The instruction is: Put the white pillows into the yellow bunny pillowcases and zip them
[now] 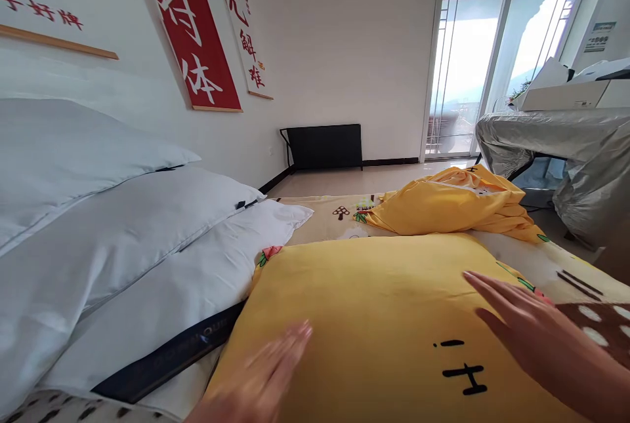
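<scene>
You are holding your left hand (258, 374) and right hand (531, 328) flat over the yellow pillow (364, 305), each grip open; the left is blurring, so contact is hard to tell. The pillow is lying on patterned bedding (566, 259), white pillows (167, 233) sitting to its left, yellow cloth (443, 206) bunching beyond.

Looks like a patterned bed (319, 216), piled with white pillows (167, 223) along the left edge, bearing a yellow pillow (364, 298) between the side edges and bunched yellow fabric (443, 206) at the far right corner.
</scene>
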Tool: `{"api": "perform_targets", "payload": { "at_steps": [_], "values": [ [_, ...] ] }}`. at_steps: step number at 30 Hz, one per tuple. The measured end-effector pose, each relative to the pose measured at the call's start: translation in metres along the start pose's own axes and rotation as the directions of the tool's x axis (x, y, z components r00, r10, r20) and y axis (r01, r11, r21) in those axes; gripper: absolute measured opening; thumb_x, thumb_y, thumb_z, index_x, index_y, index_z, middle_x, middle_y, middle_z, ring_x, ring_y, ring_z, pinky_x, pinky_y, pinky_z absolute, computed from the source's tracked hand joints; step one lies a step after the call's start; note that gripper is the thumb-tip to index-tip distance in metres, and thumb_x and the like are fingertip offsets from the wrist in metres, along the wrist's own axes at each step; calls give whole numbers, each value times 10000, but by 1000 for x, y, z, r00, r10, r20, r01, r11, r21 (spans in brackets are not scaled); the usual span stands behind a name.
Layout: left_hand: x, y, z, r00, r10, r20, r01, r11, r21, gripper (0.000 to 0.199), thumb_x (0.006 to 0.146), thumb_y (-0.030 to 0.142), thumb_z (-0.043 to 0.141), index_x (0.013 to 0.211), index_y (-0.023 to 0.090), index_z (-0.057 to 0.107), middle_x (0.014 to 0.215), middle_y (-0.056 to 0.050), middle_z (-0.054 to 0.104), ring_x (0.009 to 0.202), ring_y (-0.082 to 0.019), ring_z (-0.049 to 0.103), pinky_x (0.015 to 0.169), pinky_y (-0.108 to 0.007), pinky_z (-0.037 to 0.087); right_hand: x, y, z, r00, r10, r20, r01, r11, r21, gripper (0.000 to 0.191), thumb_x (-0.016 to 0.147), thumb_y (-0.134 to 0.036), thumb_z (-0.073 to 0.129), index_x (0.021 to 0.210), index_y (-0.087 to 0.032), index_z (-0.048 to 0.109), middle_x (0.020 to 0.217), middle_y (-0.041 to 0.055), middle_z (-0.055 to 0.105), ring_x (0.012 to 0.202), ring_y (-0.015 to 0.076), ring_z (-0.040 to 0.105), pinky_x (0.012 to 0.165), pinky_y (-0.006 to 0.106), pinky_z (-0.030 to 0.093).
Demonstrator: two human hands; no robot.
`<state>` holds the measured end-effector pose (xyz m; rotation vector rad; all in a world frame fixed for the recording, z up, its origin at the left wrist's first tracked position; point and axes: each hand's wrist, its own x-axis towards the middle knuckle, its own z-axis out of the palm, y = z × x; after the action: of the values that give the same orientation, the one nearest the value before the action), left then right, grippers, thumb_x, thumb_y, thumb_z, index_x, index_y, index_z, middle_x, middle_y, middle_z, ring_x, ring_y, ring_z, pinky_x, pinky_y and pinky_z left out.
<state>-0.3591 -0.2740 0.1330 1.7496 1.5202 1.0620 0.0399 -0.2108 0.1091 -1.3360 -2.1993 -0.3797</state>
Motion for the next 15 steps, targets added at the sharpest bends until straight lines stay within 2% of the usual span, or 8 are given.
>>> {"api": "perform_targets", "payload": {
  "at_steps": [2, 3, 4, 5, 7, 10, 13, 15],
  "values": [
    [73, 35, 33, 985, 31, 172, -65, 979, 194, 505, 738, 136, 502, 1217, 246, 617, 1333, -44, 562, 1278, -277, 462, 1104, -391, 313, 71, -33, 21, 964, -56, 260, 41, 997, 61, 379, 952, -290, 302, 1225, -224, 558, 1209, 127, 608, 1085, 246, 588, 893, 390, 458],
    [111, 48, 50, 963, -53, 264, -91, 859, 504, 542, 766, 129, 452, 1290, 224, 553, 1390, -66, 506, 1295, -277, 443, 1091, -415, 316, 105, -48, 34, 930, -67, 362, 37, 995, 91, 348, 945, -274, 319, 1145, -200, 595, 1136, 128, 639, 1030, 252, 610, 863, 383, 459],
    [145, 56, 67, 960, -92, 266, -84, 809, 581, 524, 784, 133, 435, 1295, 172, 543, 1363, -133, 522, 1255, -316, 478, 1048, -457, 346, 134, -58, 48, 897, -50, 439, 1, 994, 111, 325, 937, -260, 342, 1114, -187, 604, 1113, 127, 648, 1028, 256, 611, 864, 373, 449],
    [174, 59, 81, 961, -116, 251, -67, 783, 618, 488, 809, 159, 419, 1277, 122, 551, 1309, -193, 551, 1222, -346, 501, 1013, -489, 362, 157, -65, 64, 889, -45, 456, -11, 993, 118, 326, 940, -263, 338, 1101, -185, 612, 1108, 122, 653, 1033, 253, 610, 866, 362, 443],
    [214, 44, 97, 958, -162, 235, -35, 752, 658, 441, 871, 271, 372, 1194, 80, 601, 1232, -243, 588, 1178, -367, 532, 978, -494, 380, 180, -64, 95, 877, -30, 479, -38, 991, 131, 361, 959, -294, 303, 1086, -187, 624, 1118, 110, 657, 1053, 241, 605, 892, 351, 428],
    [233, -10, 87, 952, -194, 239, -9, 758, 652, 543, 903, 473, 292, 1153, 140, 641, 1229, -197, 609, 1185, -348, 532, 1001, -475, 356, 175, -34, 131, 870, -9, 493, -75, 986, 150, 446, 976, -376, 246, 1099, -194, 634, 1164, 91, 647, 1105, 228, 580, 960, 365, 390],
    [229, -65, 52, 953, -208, 221, 32, 794, 607, 598, 878, 580, 279, 1191, 209, 629, 1289, -123, 589, 1221, -318, 507, 1035, -441, 324, 158, 13, 146, 859, 12, 512, -116, 979, 170, 509, 967, -451, 219, 1121, -210, 640, 1194, 78, 638, 1136, 236, 561, 992, 392, 368],
    [227, -89, 28, 951, -226, 209, 75, 828, 555, 633, 857, 625, 287, 1186, 211, 636, 1300, -102, 584, 1219, -300, 511, 1031, -403, 338, 150, 48, 146, 842, 5, 539, -155, 960, 234, 538, 951, -505, 224, 1127, -224, 646, 1210, 65, 633, 1134, 242, 562, 987, 388, 382]
  ]
}}
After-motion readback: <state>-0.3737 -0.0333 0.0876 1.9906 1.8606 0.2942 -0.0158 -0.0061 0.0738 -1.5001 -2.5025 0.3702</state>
